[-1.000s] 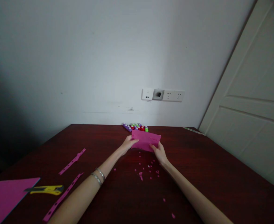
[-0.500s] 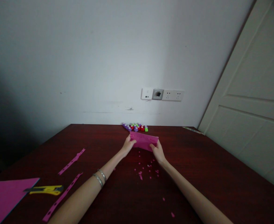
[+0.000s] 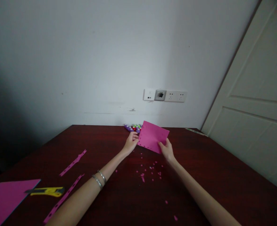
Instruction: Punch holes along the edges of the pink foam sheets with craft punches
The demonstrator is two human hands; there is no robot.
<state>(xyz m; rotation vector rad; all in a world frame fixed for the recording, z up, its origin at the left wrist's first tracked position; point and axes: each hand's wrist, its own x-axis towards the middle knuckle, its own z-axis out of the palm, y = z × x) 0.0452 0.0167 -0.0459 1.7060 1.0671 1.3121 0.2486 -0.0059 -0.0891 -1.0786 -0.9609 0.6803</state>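
Observation:
A pink sheet (image 3: pixel 153 135) with small holes along its left and lower edges is held up, tilted, above the dark table. My right hand (image 3: pixel 167 150) grips its lower right part, thumb on the near face. At the sheet's left edge, my left hand (image 3: pixel 130 143) has its fingers bent and closed against the lower corner; its grip is partly hidden. Small pink scraps (image 3: pixel 152 172) lie scattered on the tabletop below the sheet.
On the left lie a yellow utility knife (image 3: pixel 47 191), two punched pink strips (image 3: pixel 73 162) and a larger pink sheet (image 3: pixel 8 197). Small purple, red and green toy figures (image 3: pixel 130 128) stand by the wall, partly behind the held sheet. The dark table (image 3: pixel 206 175) meets the wall.
The held sheet has turned and tipped up, so its broad face and holed edges now show. My right hand has shifted slightly right; the left has moved down along the edge.

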